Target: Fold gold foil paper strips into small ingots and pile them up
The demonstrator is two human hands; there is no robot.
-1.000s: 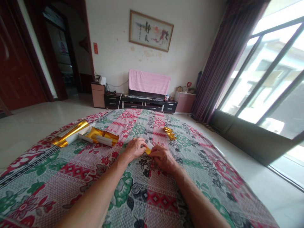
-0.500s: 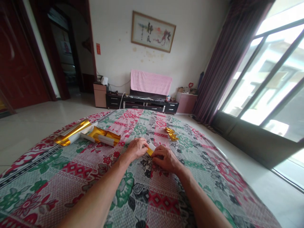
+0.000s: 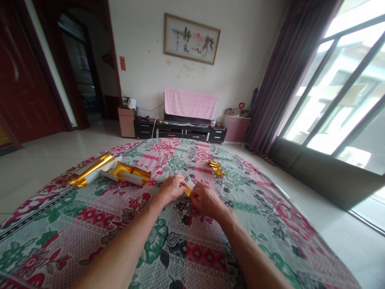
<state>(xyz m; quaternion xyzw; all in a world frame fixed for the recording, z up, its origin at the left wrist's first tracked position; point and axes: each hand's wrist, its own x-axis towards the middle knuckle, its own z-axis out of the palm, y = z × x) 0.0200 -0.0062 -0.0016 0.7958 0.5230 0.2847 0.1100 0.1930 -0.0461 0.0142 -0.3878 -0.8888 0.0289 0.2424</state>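
Observation:
Between my hands, low over the patterned tablecloth (image 3: pixel 168 257), is a small folded piece of gold foil paper (image 3: pixel 188 190) with a white underside. My left hand (image 3: pixel 172 188) pinches its left end with thumb and fingers. On the other end, my right hand (image 3: pixel 206 199) is closed with its fingers curled in, hiding that part of the paper. Beyond my right hand lie several folded gold paper pieces (image 3: pixel 217 169). To the left of my left hand rest curled sheets of gold foil paper (image 3: pixel 123 171) with white backs, and a longer gold roll (image 3: pixel 93 168) beside them.
The cloth-covered round table fills the foreground. Behind it stand a low black cabinet (image 3: pixel 180 132) and a screen-like thing under a pink cloth (image 3: pixel 191 103). A purple curtain (image 3: pixel 282 80) and large windows (image 3: pixel 337 96) are on the right, a red door (image 3: pixel 27 80) on the left.
My right hand has turned over a little and its fingers have curled in more around the paper's right end. My left hand keeps its pinch. The view has shifted slightly.

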